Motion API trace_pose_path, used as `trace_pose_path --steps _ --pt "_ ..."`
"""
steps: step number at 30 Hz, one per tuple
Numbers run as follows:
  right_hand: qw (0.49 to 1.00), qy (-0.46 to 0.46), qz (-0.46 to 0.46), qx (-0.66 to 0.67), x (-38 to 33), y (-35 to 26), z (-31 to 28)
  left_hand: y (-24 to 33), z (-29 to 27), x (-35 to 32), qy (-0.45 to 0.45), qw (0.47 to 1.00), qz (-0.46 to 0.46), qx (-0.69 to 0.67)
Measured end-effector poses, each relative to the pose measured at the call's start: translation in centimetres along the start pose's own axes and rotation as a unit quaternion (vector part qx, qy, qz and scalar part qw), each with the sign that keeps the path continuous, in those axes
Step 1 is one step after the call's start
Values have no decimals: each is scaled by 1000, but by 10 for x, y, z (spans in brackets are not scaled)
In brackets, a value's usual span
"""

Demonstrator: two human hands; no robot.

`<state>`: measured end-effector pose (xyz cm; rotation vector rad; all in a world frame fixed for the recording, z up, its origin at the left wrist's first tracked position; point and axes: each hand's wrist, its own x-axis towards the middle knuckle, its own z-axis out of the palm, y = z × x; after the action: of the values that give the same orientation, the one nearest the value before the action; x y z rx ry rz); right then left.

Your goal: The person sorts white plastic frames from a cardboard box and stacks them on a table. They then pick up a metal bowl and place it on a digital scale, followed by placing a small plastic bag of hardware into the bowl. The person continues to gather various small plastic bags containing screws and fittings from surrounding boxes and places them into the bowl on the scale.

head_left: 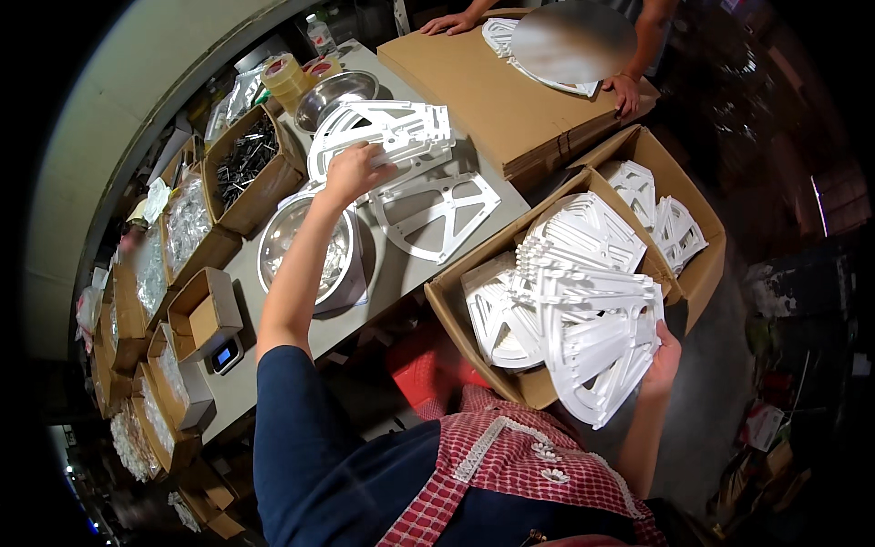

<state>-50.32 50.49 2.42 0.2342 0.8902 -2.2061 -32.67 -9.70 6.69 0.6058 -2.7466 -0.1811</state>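
Grey table (401, 273): left hand (354, 171) grips white brackets (401, 132); right hand (663, 360), fingers hidden, clasps bracket stack (592, 342).

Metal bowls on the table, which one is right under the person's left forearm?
The near bowl, beside the cardboard box of dark screws. The left hand reaches over it to the white plastic frames. The other bowl sits farther back, by the tape rolls.

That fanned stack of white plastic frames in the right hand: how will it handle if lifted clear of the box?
The white frames look thin and openwork, so probably light but springy. Held near one edge by the right hand, they already fan apart, so pieces may slide or snag.
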Motion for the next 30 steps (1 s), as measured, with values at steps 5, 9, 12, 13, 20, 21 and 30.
trace_pose_path --steps 5,9,12,13,20,21,30 --pt "999 3 36 39 10 5 -9 -13 12 25 -39 995 -44 -78" --pt "998 -33 26 37 31 14 -10 -29 63 39 -46 991 -86 -92" --pt "999 -22 28 29 45 26 3 -54 117 26 -100 988 -99 -59" --pt "1000 9 13 -1 48 30 12 -53 127 18 -59 993 -88 -53" --pt "998 -27 15 -61 111 56 78 -39 108 22 -113 989 -78 -62" --pt "996 -54 49 -50 124 59 89 -39 113 21 -85 993 -69 -50" --pt "979 -150 85 -109 228 135 186 -46 116 26 -61 972 -139 -177"
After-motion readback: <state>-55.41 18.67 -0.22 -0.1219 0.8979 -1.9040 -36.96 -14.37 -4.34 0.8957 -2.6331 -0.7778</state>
